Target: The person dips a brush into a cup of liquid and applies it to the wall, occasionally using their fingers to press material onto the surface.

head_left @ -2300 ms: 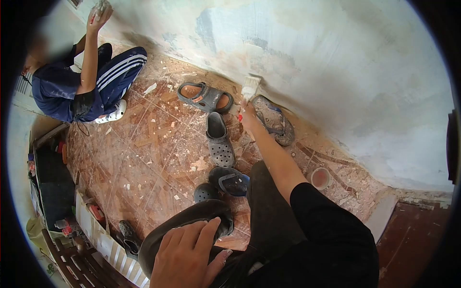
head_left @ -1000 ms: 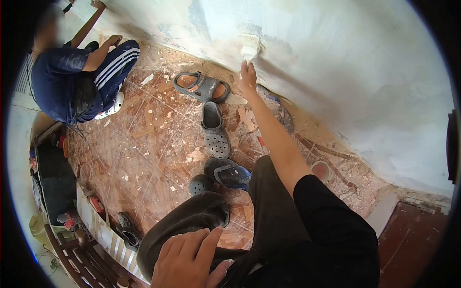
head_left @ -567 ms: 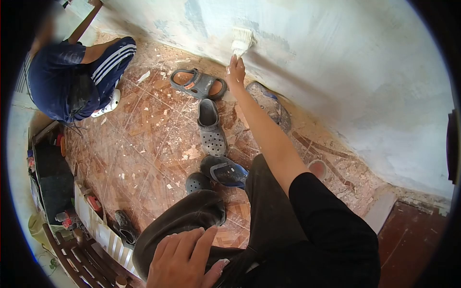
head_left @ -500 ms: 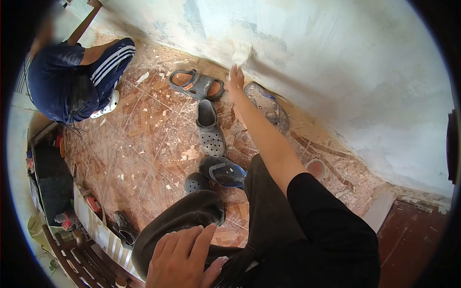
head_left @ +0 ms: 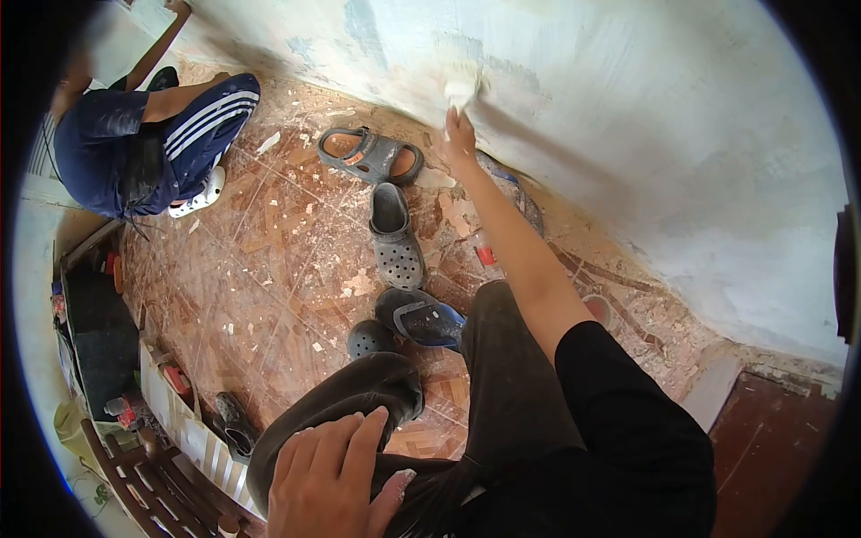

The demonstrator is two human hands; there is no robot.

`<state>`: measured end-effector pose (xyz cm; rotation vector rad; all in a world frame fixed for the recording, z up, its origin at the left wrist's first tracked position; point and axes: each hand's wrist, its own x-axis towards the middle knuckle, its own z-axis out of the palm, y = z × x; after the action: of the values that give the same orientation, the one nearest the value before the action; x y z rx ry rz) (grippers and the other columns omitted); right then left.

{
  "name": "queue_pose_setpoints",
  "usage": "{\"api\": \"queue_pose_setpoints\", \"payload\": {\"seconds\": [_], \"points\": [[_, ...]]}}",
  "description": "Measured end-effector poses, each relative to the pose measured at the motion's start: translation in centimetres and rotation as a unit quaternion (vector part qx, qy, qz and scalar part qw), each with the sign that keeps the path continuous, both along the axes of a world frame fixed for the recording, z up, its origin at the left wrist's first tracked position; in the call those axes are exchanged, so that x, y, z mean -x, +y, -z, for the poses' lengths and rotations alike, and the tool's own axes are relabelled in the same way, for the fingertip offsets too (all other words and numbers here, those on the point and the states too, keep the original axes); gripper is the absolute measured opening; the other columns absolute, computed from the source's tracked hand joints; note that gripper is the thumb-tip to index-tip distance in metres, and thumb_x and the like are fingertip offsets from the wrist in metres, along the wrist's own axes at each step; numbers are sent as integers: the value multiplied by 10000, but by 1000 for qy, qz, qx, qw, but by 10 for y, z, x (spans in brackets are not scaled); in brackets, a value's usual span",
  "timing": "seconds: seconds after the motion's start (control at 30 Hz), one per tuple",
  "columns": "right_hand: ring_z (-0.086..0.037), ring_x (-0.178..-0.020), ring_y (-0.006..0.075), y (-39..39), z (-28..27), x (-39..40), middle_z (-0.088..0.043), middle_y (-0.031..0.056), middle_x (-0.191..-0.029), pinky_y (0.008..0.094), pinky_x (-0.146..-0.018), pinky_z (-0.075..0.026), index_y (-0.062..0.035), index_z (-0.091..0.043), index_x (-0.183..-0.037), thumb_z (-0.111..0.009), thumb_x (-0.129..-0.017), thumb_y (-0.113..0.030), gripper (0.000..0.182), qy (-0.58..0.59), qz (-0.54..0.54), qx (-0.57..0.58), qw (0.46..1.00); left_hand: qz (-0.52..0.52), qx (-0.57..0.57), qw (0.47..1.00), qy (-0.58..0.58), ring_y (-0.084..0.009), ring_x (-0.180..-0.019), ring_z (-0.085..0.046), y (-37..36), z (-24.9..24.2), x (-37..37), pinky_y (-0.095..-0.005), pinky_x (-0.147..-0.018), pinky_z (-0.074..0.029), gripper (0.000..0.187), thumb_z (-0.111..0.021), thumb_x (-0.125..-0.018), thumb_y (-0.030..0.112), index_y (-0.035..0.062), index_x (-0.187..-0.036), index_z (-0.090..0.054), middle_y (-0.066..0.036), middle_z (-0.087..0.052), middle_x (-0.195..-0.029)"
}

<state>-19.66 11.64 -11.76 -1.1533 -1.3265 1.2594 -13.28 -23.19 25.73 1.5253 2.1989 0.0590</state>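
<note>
My right hand [head_left: 460, 139] is closed around a paintbrush [head_left: 461, 90], reaching forward with the arm outstretched. The pale bristles lie against the patchy white wall [head_left: 574, 99], low down near the floor; the handle is mostly hidden by my fingers. My left hand [head_left: 330, 475] rests on my dark trouser leg with its fingers stretched out, holding nothing. Pale smears mark its thumb. Below my right forearm, a grey speckled shoe [head_left: 527, 204] is partly covered by the arm.
Grey clogs [head_left: 396, 255] and a dark blue sandal [head_left: 421, 321] lie on the debris-strewn tiled floor [head_left: 260, 260]. Another person [head_left: 108, 152] crouches by the wall at upper left. A wooden chair [head_left: 134, 484] and a box with tools [head_left: 170, 377] stand at lower left.
My right hand and the brush have shifted right and slightly up along the wall. A red-labelled item beside the forearm has come into view. My left hand stays on the leg.
</note>
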Motion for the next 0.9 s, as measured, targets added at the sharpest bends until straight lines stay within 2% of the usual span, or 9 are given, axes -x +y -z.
{"api": "queue_pose_setpoints", "payload": {"seconds": [0.17, 0.3, 0.53, 0.6, 0.63, 0.7, 0.8, 0.87, 0.9], "points": [[-319, -338, 107, -51, 1, -31, -355, 11, -474, 227, -303, -243, -97, -379, -777, -401, -831, -356, 265, 133, -47, 364, 920, 9, -4, 1000, 9, -284, -892, -462, -3, -2, 1, -364, -780, -363, 412, -553, -707, 199, 85, -1084, -431, -110, -496, -961], [-307, -331, 114, -71, -7, -28, -361, 24, -486, 219, -292, -217, -92, -365, -764, -413, -828, -335, 256, 220, -14, 402, 889, 21, -15, 1000, 8, -278, -891, -463, -2, -1, 1, -361, -789, -358, 411, -551, -709, 200, 86, -1084, -430, -106, -495, -964], [-340, -346, 124, -36, -106, 6, -361, 38, -486, 234, -284, -220, -57, -364, -740, -391, -839, -261, 229, 291, 38, 332, 897, 27, 5, 1000, -7, -279, -887, -461, 0, -4, -2, -360, -794, -353, 412, -553, -709, 193, 80, -1085, -428, -110, -493, -967], [-376, -354, 127, -46, -132, 7, -372, 37, -471, 226, -285, -248, -50, -382, -698, -370, -846, -276, 270, 244, 33, 234, 940, 24, 5, 1000, -14, -281, -890, -458, 1, -4, -2, -360, -793, -352, 409, -551, -711, 190, 75, -1084, -429, -113, -491, -968], [-376, -354, 127, -51, -128, 7, -372, 37, -471, 226, -285, -248, -50, -382, -698, -370, -846, -276, 270, 244, 34, 233, 941, 25, 4, 1000, -15, -281, -890, -458, 1, -4, -2, -360, -793, -352, 409, -551, -711, 190, 75, -1084, -429, -113, -491, -968], [-408, -363, 120, -60, -116, 6, -388, 37, -467, 198, -288, -272, -46, -413, -684, -350, -853, -300, 312, -26, 85, -157, 984, 21, -5, 1000, -14, -284, -892, -456, -1, -3, -1, -361, -789, -352, 405, -549, -713, 188, 71, -1082, -430, -114, -491, -969], [-492, -460, 198, -58, -113, -12, -483, 131, -520, 311, -385, -370, 19, -476, -835, -338, -847, -329, 374, -30, -8, -5, 1000, 22, -4, 1000, -11, -285, -888, -457, -2, -3, -1, -359, -786, -355, 404, -550, -712, 187, 71, -1080, -431, -113, -491, -967], [-502, -488, 311, -50, -100, -29, -515, 196, -585, 388, -457, -394, 36, -483, -849, -312, -853, -336, 409, -37, 65, -60, 995, 23, -2, 1000, -13, -285, -887, -457, -2, -3, 0, -358, -784, -356, 404, -550, -711, 187, 73, -1081, -432, -113, -491, -966], [-513, -485, 280, -25, -52, -27, -524, 188, -623, 359, -455, -407, 25, -495, -833, -322, -848, -336, 401, -111, 157, -139, 971, 26, -2, 1000, -16, -284, -886, -458, -3, -3, 0, -358, -783, -358, 405, -551, -710, 187, 75, -1081, -432, -112, -492, -966]]}}
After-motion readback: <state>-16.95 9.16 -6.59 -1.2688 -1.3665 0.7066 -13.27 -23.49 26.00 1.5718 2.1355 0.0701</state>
